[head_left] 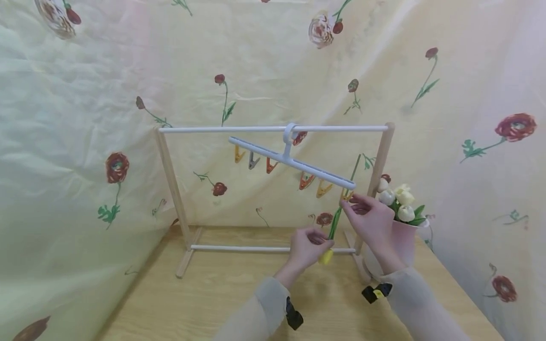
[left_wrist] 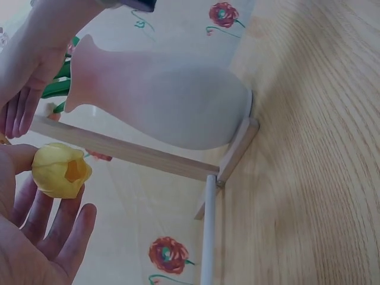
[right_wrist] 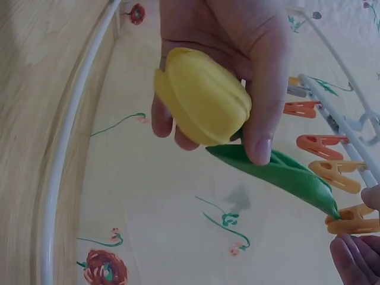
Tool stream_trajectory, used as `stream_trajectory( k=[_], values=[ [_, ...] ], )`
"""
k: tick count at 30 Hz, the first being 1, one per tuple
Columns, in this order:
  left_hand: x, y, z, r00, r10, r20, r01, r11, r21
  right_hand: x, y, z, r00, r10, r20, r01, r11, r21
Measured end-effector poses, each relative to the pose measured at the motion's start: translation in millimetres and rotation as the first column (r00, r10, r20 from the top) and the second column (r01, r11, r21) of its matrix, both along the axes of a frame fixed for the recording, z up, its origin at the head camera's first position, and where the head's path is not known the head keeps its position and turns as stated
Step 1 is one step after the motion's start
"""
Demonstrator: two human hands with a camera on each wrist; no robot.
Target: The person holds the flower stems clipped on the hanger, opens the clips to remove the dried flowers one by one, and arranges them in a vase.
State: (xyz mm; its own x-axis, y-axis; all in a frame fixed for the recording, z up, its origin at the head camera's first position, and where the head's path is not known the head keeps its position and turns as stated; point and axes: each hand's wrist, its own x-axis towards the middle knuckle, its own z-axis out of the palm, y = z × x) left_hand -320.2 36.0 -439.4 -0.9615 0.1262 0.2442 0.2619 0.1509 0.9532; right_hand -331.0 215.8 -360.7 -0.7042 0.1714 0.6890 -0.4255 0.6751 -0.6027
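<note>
A yellow artificial tulip [head_left: 326,257] hangs head down, its green leaves [head_left: 335,222] rising above the bloom. My left hand [head_left: 308,247] pinches it just by the bloom; the right wrist view shows the thumb against the base of the yellow head [right_wrist: 205,98]. My right hand [head_left: 372,220] grips the yellow-orange clip [head_left: 346,195] at the low right end of the white hanger [head_left: 317,171]. The stem [head_left: 357,166] passes at that clip and sticks up above the hanger bar. Whether the clip's jaws press on the stem, I cannot tell.
The hanger tilts down to the right on a white rail [head_left: 222,129] between wooden posts [head_left: 172,189]. Several clips, orange [head_left: 306,181], grey [head_left: 253,161] and yellow [head_left: 239,154], hang along it. A pink-white vase [left_wrist: 160,95] with white tulips [head_left: 406,213] stands behind the right post.
</note>
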Motion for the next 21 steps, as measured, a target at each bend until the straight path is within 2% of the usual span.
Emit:
stream_trajectory(
  k=[7,10,14,21],
  values=[
    [2.2,3,-0.1,1.0,-0.014,-0.023,0.014,1.0,-0.008,-8.3,-9,6.2,0.998,-0.059,-0.032,0.059,0.998,0.01],
    [3.8,3,0.5,1.0,-0.007,-0.028,0.007,1.0,-0.017,-11.1,-12,6.2,0.995,-0.073,-0.073,0.072,0.997,-0.011],
    [4.1,3,0.8,0.999,0.001,-0.038,-0.002,1.0,-0.023,-13.4,-16,4.1,0.989,-0.091,-0.119,0.086,0.995,-0.047],
    [2.3,1,1.1,0.999,0.0,-0.035,0.0,1.0,-0.005,-17.6,-20,1.3,0.981,-0.091,-0.171,0.083,0.995,-0.052]
  ],
)
